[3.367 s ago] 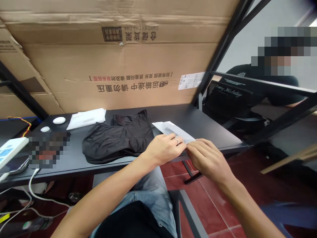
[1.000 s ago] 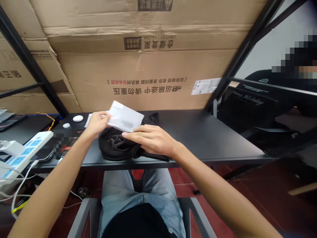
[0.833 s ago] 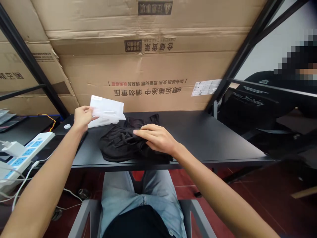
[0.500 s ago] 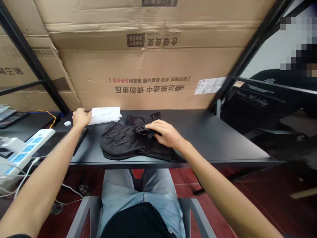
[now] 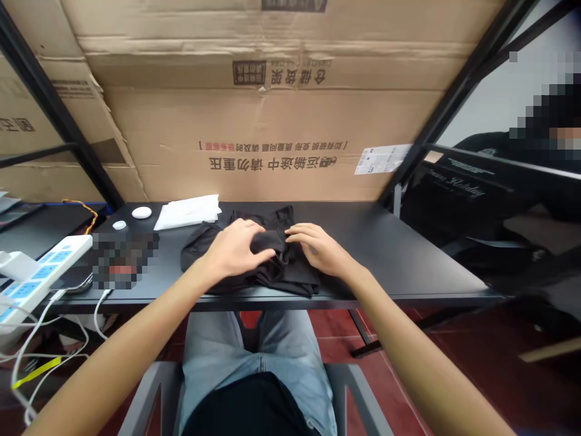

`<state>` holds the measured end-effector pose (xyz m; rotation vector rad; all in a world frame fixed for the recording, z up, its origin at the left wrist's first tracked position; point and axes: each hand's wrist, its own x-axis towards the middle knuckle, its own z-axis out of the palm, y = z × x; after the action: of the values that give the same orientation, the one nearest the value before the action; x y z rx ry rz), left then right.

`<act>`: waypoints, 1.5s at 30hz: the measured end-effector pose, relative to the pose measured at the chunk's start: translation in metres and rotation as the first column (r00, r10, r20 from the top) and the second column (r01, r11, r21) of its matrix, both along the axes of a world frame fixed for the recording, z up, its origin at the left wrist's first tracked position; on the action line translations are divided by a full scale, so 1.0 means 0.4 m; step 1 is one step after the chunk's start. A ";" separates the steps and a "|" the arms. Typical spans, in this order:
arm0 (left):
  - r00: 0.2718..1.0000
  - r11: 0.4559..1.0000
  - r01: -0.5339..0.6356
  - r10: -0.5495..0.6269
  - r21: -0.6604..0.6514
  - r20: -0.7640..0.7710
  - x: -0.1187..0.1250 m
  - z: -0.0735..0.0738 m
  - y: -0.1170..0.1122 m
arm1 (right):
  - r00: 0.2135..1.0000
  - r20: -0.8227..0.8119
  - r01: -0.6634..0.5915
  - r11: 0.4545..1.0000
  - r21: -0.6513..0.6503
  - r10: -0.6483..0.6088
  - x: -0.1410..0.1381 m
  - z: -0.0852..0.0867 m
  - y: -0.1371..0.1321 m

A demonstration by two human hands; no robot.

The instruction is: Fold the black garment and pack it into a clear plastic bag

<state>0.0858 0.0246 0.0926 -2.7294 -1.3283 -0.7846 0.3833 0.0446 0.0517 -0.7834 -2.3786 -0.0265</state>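
Both hands work on a bunched black cloth garment (image 5: 290, 275) that lies near the front edge of a black table (image 5: 390, 260), directly in front of the seated person. The left hand (image 5: 233, 248) sits on top of the bunched fabric with its fingers spread and curved downward, while the right hand (image 5: 318, 248) rests on the garment's right side with its fingers slightly curled, fingertips pointing toward the left hand. The two hands are near each other but apart, and the view does not show whether either one pinches the cloth. Together they cover the middle of the garment, so its folds there are hidden. Just behind and to the left of the garment lies a flat stack of white paper (image 5: 187, 212), with a round white disc (image 5: 141, 212) and a smaller white disc (image 5: 119, 225) farther left. A pixelated patch (image 5: 124, 260) obscures an object on the table near the left forearm, so it cannot be identified. Beyond it, a white power strip (image 5: 40, 272) with blue sockets sits at the table's left end, trailing a white cable (image 5: 98, 309). A large cardboard sheet (image 5: 272, 133) printed with upside-down Chinese text stands behind the table, and a person in dark clothing (image 5: 494, 142) sits off to the right.
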 end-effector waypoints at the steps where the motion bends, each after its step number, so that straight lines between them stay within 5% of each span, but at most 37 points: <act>1: 0.999 0.999 0.036 -0.036 0.001 -0.033 0.030 -0.012 -0.017 | 0.999 -0.052 0.015 1.000 -0.017 -0.015 0.010 -0.009 -0.011; 5: 0.985 0.997 0.072 -0.069 0.017 -0.159 0.105 -0.047 -0.045 | 0.993 -0.099 0.058 0.992 -0.116 -0.069 0.028 -0.024 -0.041; 11: 0.989 0.997 -0.079 0.075 -0.021 -0.128 0.113 -0.061 -0.025 | 0.994 0.044 0.105 0.987 -0.119 -0.101 -0.009 -0.020 -0.030; 17: 0.985 0.993 -0.079 0.092 -0.088 0.145 0.076 -0.044 0.028 | 0.986 0.100 0.128 0.988 0.085 -0.136 -0.039 0.004 -0.011; 23: 0.860 0.990 -0.066 0.122 -0.128 0.496 0.006 -0.070 0.041 | 0.979 0.081 0.175 0.974 0.146 -0.188 0.002 -0.007 -0.030; 28: 0.875 0.950 -0.204 0.285 -0.235 0.392 -0.062 -0.103 0.012 | 0.985 0.080 0.158 0.987 -0.017 -0.156 0.025 -0.043 -0.051; 33: 0.882 0.934 -0.342 0.356 -0.099 0.309 -0.049 -0.072 -0.009 | 0.989 -0.021 0.136 0.967 -0.218 -0.144 0.024 -0.048 -0.056; 40: 0.951 0.950 -0.300 0.305 -0.091 0.055 0.010 -0.061 0.023 | 0.983 -0.114 0.112 0.956 -0.272 -0.147 0.024 -0.060 -0.060; 45: 0.895 0.913 -0.391 0.407 -0.117 0.182 -0.091 -0.070 0.055 | 0.980 -0.124 0.119 0.959 -0.258 -0.155 0.022 -0.068 -0.060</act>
<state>0.0494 0.0468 0.0645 -2.3410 -1.9150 -1.0032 0.3921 0.0205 0.0244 -1.0325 -2.2129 0.2686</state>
